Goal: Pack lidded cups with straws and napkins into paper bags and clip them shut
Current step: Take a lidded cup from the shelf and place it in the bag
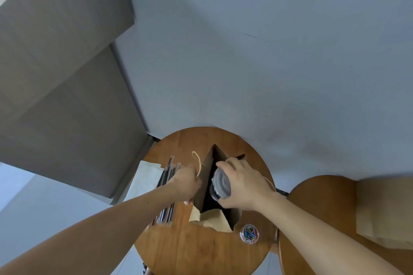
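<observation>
An open brown paper bag [206, 169] stands on a round wooden table [196, 250]. My left hand [186, 182] grips the bag's left wall by its upper edge, next to a paper handle loop. My right hand [242, 184] grips a clear lidded cup [220, 184] around its side, and the cup sits in the bag's mouth with its lid facing left. Wrapped dark straws [167, 176] lie on the table left of the bag, partly under my left hand. White napkins [144, 181] lie further left at the table's edge.
A small clear round tub of coloured paper clips [249, 234] sits on the table at the front right of the bag. A second round wooden table [312, 212] stands to the right and carries a brown paper bag [384, 210]. A wall rises behind.
</observation>
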`<state>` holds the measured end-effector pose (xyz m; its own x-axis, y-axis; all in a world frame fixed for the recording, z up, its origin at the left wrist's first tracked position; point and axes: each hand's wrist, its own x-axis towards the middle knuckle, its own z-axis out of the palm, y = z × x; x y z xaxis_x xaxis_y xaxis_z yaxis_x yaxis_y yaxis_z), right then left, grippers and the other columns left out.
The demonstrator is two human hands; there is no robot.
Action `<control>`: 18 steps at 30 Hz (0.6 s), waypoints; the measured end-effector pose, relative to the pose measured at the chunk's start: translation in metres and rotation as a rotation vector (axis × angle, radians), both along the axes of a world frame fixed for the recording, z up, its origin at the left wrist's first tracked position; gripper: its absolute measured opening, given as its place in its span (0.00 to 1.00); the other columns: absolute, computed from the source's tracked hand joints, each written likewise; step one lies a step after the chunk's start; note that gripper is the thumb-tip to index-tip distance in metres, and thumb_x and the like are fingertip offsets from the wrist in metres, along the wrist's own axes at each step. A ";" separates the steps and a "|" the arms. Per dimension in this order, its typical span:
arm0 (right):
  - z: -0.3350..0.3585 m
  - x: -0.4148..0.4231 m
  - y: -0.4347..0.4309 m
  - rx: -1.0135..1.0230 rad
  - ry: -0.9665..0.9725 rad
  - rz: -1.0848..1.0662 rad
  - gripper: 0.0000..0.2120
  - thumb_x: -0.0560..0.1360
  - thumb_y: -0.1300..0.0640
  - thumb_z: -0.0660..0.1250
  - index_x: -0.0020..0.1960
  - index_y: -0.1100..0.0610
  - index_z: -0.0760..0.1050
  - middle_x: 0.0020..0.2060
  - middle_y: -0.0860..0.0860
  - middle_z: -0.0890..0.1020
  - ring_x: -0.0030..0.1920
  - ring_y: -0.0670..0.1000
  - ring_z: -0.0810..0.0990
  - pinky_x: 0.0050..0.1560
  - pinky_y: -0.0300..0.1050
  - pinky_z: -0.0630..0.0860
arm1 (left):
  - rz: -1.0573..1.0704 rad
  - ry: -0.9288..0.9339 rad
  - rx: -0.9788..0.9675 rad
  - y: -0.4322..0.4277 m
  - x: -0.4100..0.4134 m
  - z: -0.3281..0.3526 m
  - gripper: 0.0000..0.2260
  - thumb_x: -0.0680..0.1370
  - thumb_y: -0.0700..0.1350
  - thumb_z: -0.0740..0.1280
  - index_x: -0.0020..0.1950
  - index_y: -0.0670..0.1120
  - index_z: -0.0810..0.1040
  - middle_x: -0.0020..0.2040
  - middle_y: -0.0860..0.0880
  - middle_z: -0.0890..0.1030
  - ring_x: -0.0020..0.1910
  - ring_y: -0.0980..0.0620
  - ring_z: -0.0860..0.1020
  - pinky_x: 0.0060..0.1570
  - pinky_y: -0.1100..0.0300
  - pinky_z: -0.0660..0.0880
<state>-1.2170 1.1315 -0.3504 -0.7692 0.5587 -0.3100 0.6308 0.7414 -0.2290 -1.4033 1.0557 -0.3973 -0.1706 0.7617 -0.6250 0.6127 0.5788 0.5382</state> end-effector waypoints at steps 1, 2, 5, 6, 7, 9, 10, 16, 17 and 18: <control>-0.005 0.000 -0.002 0.044 -0.044 0.048 0.44 0.64 0.36 0.71 0.74 0.47 0.56 0.70 0.49 0.66 0.68 0.54 0.67 0.59 0.49 0.75 | 0.006 0.013 0.000 -0.001 -0.001 -0.001 0.05 0.81 0.43 0.57 0.46 0.48 0.69 0.31 0.44 0.82 0.27 0.52 0.83 0.36 0.56 0.83; -0.010 0.002 -0.003 0.084 -0.084 0.086 0.44 0.65 0.37 0.71 0.75 0.48 0.57 0.70 0.50 0.66 0.68 0.55 0.67 0.61 0.50 0.74 | 0.010 0.027 0.000 -0.001 -0.002 -0.001 0.05 0.81 0.44 0.57 0.46 0.48 0.69 0.32 0.45 0.82 0.27 0.53 0.83 0.33 0.58 0.82; -0.022 0.009 -0.002 0.125 -0.166 0.096 0.43 0.66 0.39 0.71 0.75 0.50 0.57 0.69 0.53 0.68 0.67 0.56 0.68 0.64 0.50 0.73 | 0.022 0.063 0.013 -0.004 -0.004 -0.002 0.05 0.81 0.44 0.60 0.46 0.50 0.69 0.34 0.48 0.81 0.26 0.55 0.82 0.25 0.66 0.76; -0.026 0.011 -0.002 0.113 -0.183 0.081 0.43 0.66 0.38 0.71 0.75 0.50 0.57 0.69 0.53 0.68 0.66 0.56 0.69 0.63 0.49 0.73 | 0.027 0.075 0.025 -0.005 -0.005 -0.003 0.05 0.81 0.45 0.61 0.45 0.51 0.69 0.35 0.49 0.80 0.26 0.56 0.81 0.24 0.69 0.74; -0.030 0.012 -0.001 0.101 -0.199 0.072 0.44 0.66 0.38 0.71 0.75 0.50 0.57 0.68 0.53 0.68 0.66 0.56 0.69 0.61 0.49 0.74 | 0.031 0.085 0.037 -0.006 -0.005 -0.003 0.06 0.81 0.45 0.62 0.45 0.52 0.69 0.35 0.50 0.80 0.26 0.56 0.81 0.23 0.70 0.72; -0.040 0.009 -0.002 0.075 -0.225 0.065 0.44 0.66 0.37 0.71 0.75 0.51 0.57 0.68 0.54 0.67 0.64 0.57 0.69 0.59 0.48 0.75 | 0.022 0.101 0.053 -0.009 -0.004 -0.005 0.06 0.80 0.45 0.62 0.44 0.53 0.69 0.36 0.51 0.79 0.28 0.56 0.81 0.24 0.71 0.72; -0.046 0.005 -0.003 0.058 -0.240 0.054 0.45 0.66 0.38 0.72 0.75 0.51 0.57 0.68 0.55 0.67 0.64 0.58 0.70 0.58 0.49 0.76 | 0.019 0.109 0.056 -0.011 -0.004 -0.005 0.05 0.80 0.45 0.63 0.45 0.53 0.70 0.37 0.52 0.79 0.30 0.55 0.81 0.25 0.70 0.73; -0.092 -0.024 -0.012 -0.015 -0.344 0.009 0.41 0.67 0.45 0.76 0.71 0.52 0.57 0.65 0.57 0.65 0.61 0.62 0.70 0.55 0.53 0.75 | -0.017 0.150 0.077 -0.012 0.000 -0.004 0.04 0.80 0.45 0.62 0.53 0.48 0.72 0.41 0.50 0.78 0.38 0.53 0.80 0.42 0.55 0.83; -0.100 -0.029 -0.013 -0.025 -0.357 0.012 0.40 0.67 0.47 0.76 0.70 0.53 0.57 0.65 0.58 0.65 0.61 0.62 0.69 0.55 0.54 0.75 | -0.017 0.151 0.078 -0.012 0.000 -0.004 0.04 0.80 0.45 0.62 0.53 0.47 0.71 0.41 0.50 0.78 0.38 0.53 0.80 0.43 0.55 0.83; -0.107 -0.033 -0.015 -0.033 -0.371 0.022 0.39 0.67 0.49 0.76 0.70 0.53 0.58 0.65 0.58 0.65 0.61 0.62 0.69 0.56 0.55 0.74 | -0.014 0.155 0.079 -0.012 -0.001 -0.003 0.04 0.80 0.45 0.62 0.53 0.47 0.71 0.41 0.50 0.78 0.38 0.54 0.80 0.43 0.56 0.83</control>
<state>-1.2501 1.1165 -0.4578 -0.6126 0.5283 -0.5879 0.6595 0.7516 -0.0119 -1.4039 1.0437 -0.4005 -0.2493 0.8106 -0.5300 0.6991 0.5293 0.4807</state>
